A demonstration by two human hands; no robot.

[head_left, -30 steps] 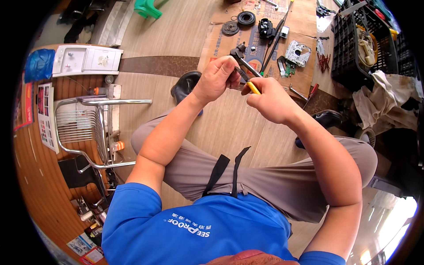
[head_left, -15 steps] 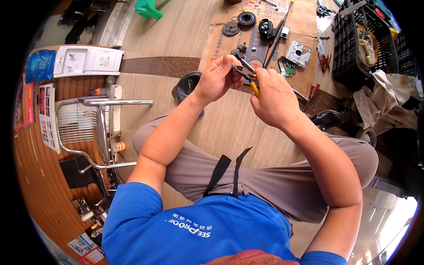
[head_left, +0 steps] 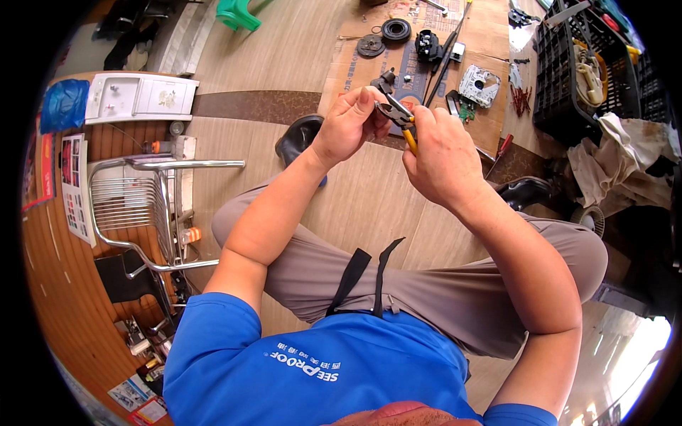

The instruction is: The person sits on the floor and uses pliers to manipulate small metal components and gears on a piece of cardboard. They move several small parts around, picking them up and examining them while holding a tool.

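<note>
In front of me, over the near edge of the cardboard sheet (head_left: 355,64), my right hand (head_left: 449,145) grips a pair of pliers (head_left: 410,138) with yellow handles. Their dark metal jaws point left and reach the fingertips of my left hand (head_left: 348,124). My left thumb and fingers are pinched together beside the jaws. Whatever small piece sits between them is mostly hidden, too small to name. Just beyond the hands, a hammer (head_left: 388,77) lies on the cardboard, partly covered by the fingers and pliers.
On the cardboard lie a black ring-shaped part (head_left: 396,30), a grey disc (head_left: 370,45), a black housing (head_left: 428,46), a silvery plate (head_left: 479,85) and long thin tools. A black crate (head_left: 561,78) stands right, near a red-handled screwdriver (head_left: 505,145). A metal chair (head_left: 131,202) is at left.
The pliers have turned slightly in my right hand, and more of their jaws shows beside my left fingertips. Both hands stay in nearly the same place.
</note>
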